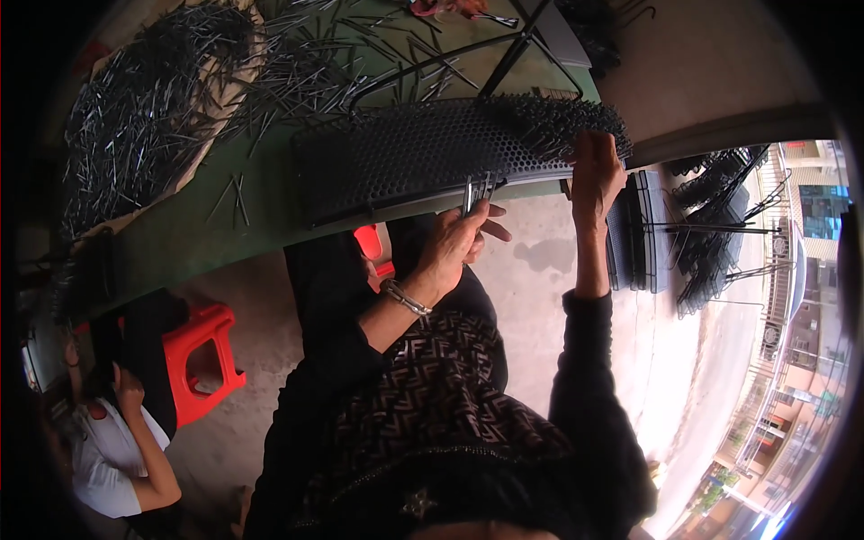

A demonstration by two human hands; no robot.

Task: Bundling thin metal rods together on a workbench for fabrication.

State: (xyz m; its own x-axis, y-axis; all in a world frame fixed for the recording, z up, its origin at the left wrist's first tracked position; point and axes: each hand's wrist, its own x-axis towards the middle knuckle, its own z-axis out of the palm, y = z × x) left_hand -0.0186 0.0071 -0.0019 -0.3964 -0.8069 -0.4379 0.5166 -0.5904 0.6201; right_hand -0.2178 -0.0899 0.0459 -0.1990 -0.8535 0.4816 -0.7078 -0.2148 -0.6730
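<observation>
My left hand (pixel 454 241) is closed round a few short dark metal rods (pixel 477 191), which stick up past its fingers at the near edge of a black perforated panel (pixel 387 157). A bracelet circles the left wrist. At the panel's right end my right hand (pixel 596 180) is pinched, its fingertips against a dense cluster of dark pieces (pixel 540 121) standing in the holes. What those fingers hold is too small to make out. Bare holes show over the panel's left and middle parts.
On the green table (pixel 256 180), a big heap of dark rods (pixel 157 108) lies on cardboard, with loose rods scattered beside it. Black bars (pixel 504 67) rise behind the panel. Wire racks (pixel 711 225) stand at right. A seated person (pixel 117 450) is near a red stool (pixel 202 360) at left.
</observation>
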